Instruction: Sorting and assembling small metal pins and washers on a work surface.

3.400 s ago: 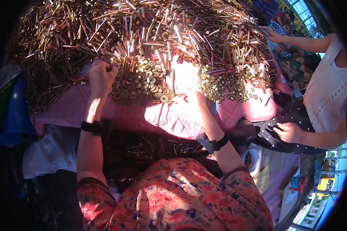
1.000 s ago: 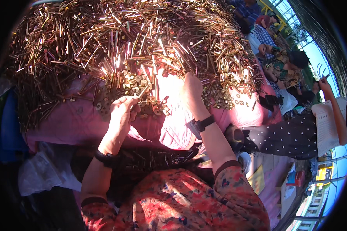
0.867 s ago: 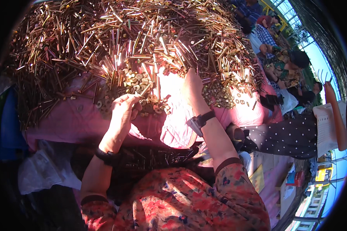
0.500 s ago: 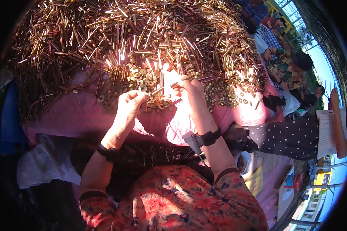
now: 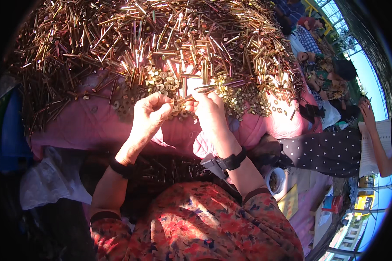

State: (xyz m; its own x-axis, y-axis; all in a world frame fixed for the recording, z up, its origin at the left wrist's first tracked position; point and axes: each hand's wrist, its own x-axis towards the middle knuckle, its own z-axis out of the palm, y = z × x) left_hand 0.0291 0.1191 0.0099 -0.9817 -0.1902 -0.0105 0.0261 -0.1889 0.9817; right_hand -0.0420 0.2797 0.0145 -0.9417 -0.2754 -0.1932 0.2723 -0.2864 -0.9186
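My right hand (image 5: 211,114) is closed around slim metal bolts (image 5: 205,88), which stick out past its fingers. A further bolt (image 5: 183,100) points from its fingertips toward my left hand (image 5: 147,115). The left thumb and forefinger are pinched together close to that bolt's end; anything between them is too small to make out. Just beyond the left fingers lies a heap of brass-coloured washers (image 5: 163,81). Small nuts (image 5: 248,102) are heaped to the right of my right hand. Behind both hands rises a large pile of long metal bolts (image 5: 117,39).
Pink cloth (image 5: 82,124) covers the near edge of the work surface. A clear plastic bag (image 5: 43,185) hangs at the left. At the right are a white bucket (image 5: 276,180) and a person in dotted dark trousers (image 5: 322,154); more people sit farther back.
My left fingertips have drawn slightly back from the end of the bolt between the hands. My right hand has shifted slightly left and keeps its bolts.
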